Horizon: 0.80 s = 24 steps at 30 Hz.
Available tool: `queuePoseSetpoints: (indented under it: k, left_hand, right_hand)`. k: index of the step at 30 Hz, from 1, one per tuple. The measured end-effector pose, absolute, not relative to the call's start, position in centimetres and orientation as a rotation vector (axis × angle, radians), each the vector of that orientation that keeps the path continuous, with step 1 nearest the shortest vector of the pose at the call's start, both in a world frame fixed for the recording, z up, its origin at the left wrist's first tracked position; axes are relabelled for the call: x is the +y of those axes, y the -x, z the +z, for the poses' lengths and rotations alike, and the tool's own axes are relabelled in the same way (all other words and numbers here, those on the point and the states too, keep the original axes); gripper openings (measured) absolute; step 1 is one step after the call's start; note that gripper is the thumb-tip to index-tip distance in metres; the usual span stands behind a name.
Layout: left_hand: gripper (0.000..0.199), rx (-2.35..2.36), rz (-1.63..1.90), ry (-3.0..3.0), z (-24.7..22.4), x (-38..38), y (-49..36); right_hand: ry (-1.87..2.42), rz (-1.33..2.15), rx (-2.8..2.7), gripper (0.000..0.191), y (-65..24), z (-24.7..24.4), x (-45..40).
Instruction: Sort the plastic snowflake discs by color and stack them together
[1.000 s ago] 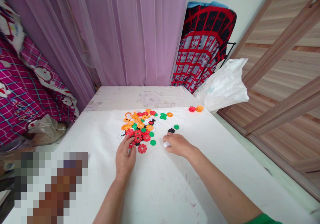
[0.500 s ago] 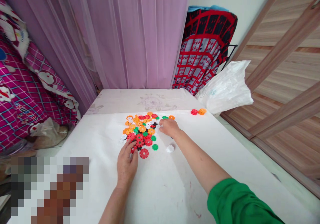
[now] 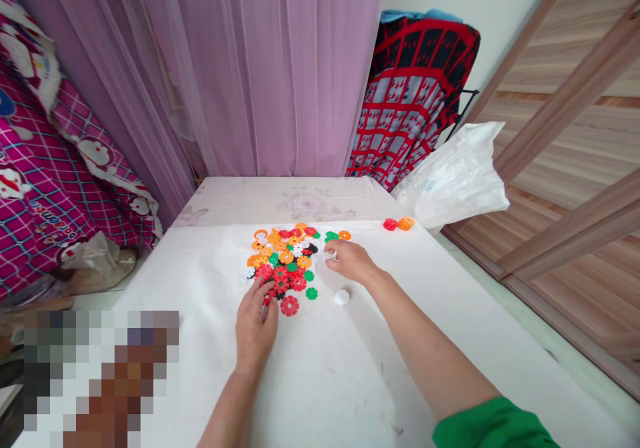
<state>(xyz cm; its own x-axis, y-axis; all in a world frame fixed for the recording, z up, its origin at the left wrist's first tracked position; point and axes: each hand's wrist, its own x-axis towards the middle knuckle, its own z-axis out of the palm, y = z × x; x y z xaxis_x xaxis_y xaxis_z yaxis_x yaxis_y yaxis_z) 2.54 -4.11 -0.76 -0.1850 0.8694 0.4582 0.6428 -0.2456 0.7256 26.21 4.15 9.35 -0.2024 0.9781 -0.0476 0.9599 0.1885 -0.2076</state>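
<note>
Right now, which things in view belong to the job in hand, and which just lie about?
In use:
- Left hand, touching the disc pile
- Right hand, pinching a white piece
- White cluster

Just around:
- Plastic bag
- Purple curtain
- Red-patterned cover

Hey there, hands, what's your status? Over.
Right hand pinching something white. Left hand at red pieces, grip unclear. White bag off right, clear of both hands.

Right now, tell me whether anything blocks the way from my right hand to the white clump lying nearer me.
Nothing visible does: only bare cloth lies between the right hand and the white clump. The nearest green disc sits left of that path.
</note>
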Motion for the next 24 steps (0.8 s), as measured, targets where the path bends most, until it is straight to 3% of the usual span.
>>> queuePoseSetpoints:
  k: [8,24]
  left_hand:
    - [0.031,1.752,1.391,-1.838,-0.4,-4.1,-2.6]
    - [0.031,1.75,1.392,-1.846,-0.5,-4.1,-2.5]
  right_hand:
    - [1.795,0.414,-2.404,0.034,-28.8,9.6,-3.0]
    - [1.81,0.48,-2.516,0.042,-27.5,7.7,-3.7]
